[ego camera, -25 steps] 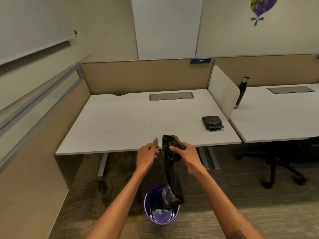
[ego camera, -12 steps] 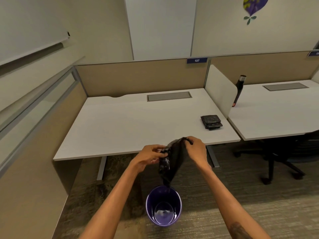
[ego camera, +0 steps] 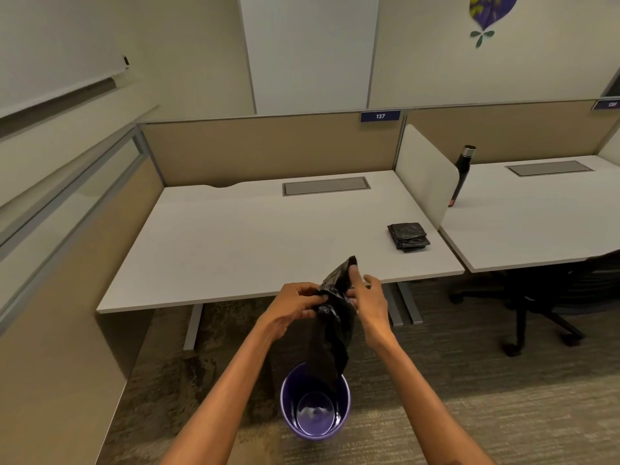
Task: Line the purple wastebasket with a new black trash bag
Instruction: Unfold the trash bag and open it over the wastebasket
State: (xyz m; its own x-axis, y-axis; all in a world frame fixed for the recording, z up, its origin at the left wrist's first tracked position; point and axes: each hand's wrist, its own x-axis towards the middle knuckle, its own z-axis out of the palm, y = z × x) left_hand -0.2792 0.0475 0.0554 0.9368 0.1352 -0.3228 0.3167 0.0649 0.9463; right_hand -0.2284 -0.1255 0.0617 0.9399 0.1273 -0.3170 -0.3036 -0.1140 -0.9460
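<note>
A black trash bag (ego camera: 330,340) hangs crumpled between my two hands, in front of the desk's near edge. My left hand (ego camera: 297,305) pinches its top edge from the left. My right hand (ego camera: 367,302) holds the top from the right, fingers partly spread, and one corner of the bag sticks up above them. The bag's lower end dangles down to the rim of the purple wastebasket (ego camera: 288,419), which stands upright on the carpet directly below my hands. Its inside is bare and shiny.
A folded stack of black bags (ego camera: 408,236) lies at the right end of the white desk (ego camera: 235,250). A white divider (ego camera: 424,169) separates a second desk with a dark bottle (ego camera: 461,176). A black office chair (ego camera: 550,297) stands at the right.
My left hand joined the right on the bag's top a second ago. Since then both hands have worked the top edge, a corner now pokes up, and the bag's tail hangs lower toward the basket.
</note>
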